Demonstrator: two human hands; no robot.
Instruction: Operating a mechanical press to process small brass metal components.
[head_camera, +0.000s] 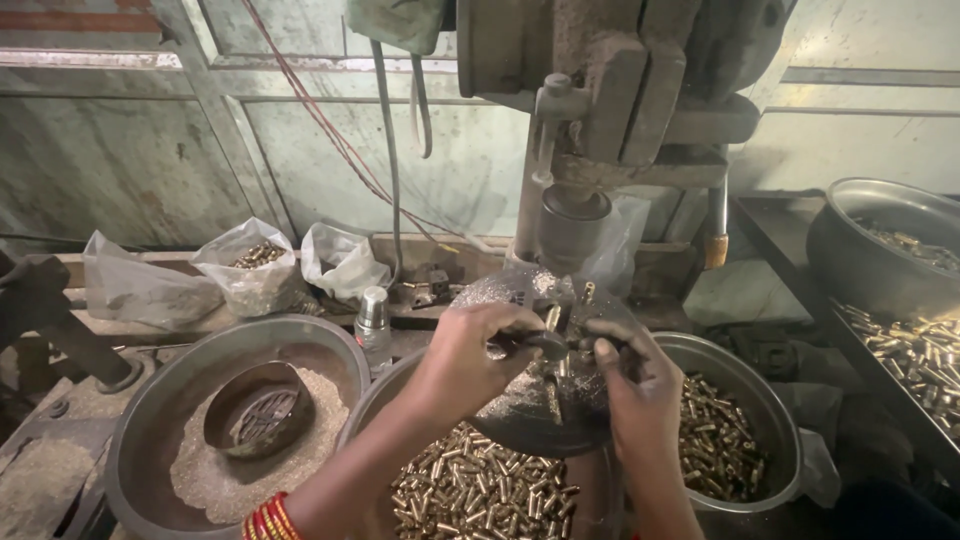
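Observation:
Both my hands meet at the round, chip-covered metal table of a bench drill. My left hand pinches a small brass part against the fixture at the table's middle, its wrist wearing orange-red bangles. My right hand grips a dark tool or small handle beside that part. The drill spindle hangs just above them. Under my arms sits a metal bowl of several brass pieces. A second bowl of brass pieces stands to the right.
A large bowl of fine metal filings with a smaller dish in it sits at left. Plastic bags and a small bottle line the back ledge. A tray of brass parts and a big pot are at right.

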